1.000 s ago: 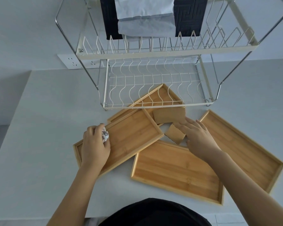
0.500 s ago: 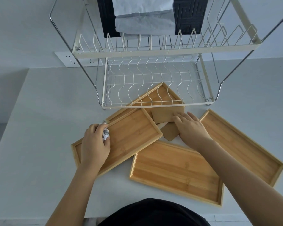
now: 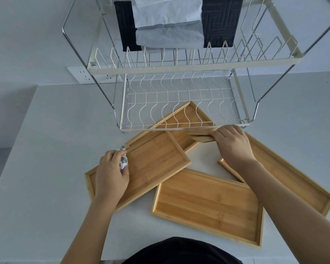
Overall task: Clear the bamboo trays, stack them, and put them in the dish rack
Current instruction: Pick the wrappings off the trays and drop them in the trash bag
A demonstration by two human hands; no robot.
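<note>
Several bamboo trays lie on the white counter. The left tray (image 3: pixel 156 161) overlaps a far tray (image 3: pixel 187 128) that reaches under the dish rack (image 3: pixel 179 128). A near tray (image 3: pixel 210 204) lies in front, and a right tray (image 3: pixel 286 180) runs under my right forearm. My left hand (image 3: pixel 111 174) rests on the left tray, shut on a crumpled foil ball (image 3: pixel 123 161). My right hand (image 3: pixel 231 143) pinches two thin brown cardboard pieces (image 3: pixel 200 137), lifted edge-on just in front of the rack's lower shelf.
The two-tier wire dish rack stands at the back of the counter; black and white cloths (image 3: pixel 168 21) hang behind its upper tier. A wall socket (image 3: pixel 84 75) sits left of it. The counter's left edge (image 3: pixel 13 141) drops off to the floor.
My right hand has gathered the two cardboard pieces off the counter and far tray and lifted them, turned edge-on, toward the rack. My left hand keeps the foil ball and stays put.
</note>
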